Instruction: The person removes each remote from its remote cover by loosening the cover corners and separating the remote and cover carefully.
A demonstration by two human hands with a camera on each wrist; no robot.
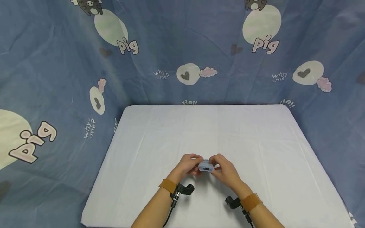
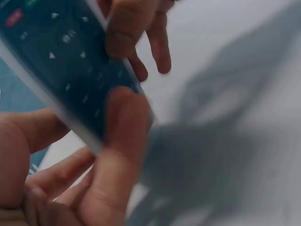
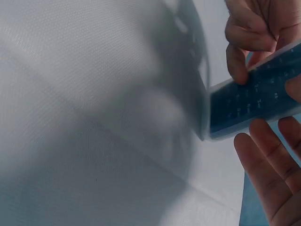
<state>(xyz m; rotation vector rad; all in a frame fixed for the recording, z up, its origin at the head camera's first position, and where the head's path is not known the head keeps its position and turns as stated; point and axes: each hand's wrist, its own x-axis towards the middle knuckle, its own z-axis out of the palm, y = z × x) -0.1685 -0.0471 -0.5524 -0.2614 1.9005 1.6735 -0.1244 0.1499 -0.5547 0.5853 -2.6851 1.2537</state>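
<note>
A remote control (image 1: 206, 166) is held up over the white table, its end facing the head camera. Its dark blue face, with pale arrow marks and a red button, shows in the left wrist view (image 2: 70, 61). A clear, whitish cover seems to wrap its edges. My left hand (image 1: 189, 164) grips it from the left, with the thumb (image 2: 124, 122) across the face. From the right, my right hand (image 1: 226, 171) holds it between thumb and fingers. In the right wrist view the right fingers (image 3: 277, 160) lie along the lower edge of the remote (image 3: 249, 103).
A white covered table (image 1: 205, 133) lies beneath the hands. Blue printed cloth (image 1: 159, 41) hangs behind it and at both sides. Each wrist wears a tan strap with a small black camera (image 1: 186, 189) and a cable.
</note>
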